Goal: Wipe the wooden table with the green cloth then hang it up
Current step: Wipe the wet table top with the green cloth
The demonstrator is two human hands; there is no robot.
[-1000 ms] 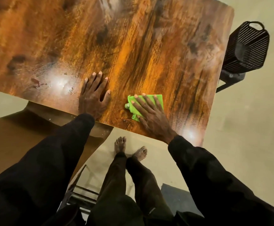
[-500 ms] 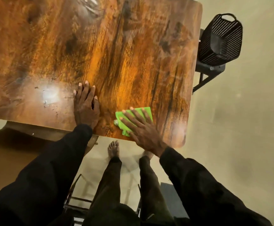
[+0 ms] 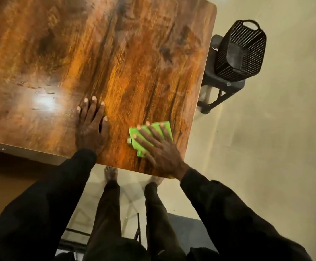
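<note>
- The green cloth (image 3: 153,135), folded, lies flat on the wooden table (image 3: 115,53) near its front right corner.
- The right hand (image 3: 158,147) presses on the cloth, fingers straight and spread.
- The left hand (image 3: 92,127) rests flat on the bare wood near the front edge, fingers straight and close together.
- Beyond the table's right edge, a black basket (image 3: 240,53) sits on a dark stool (image 3: 223,85).
</note>
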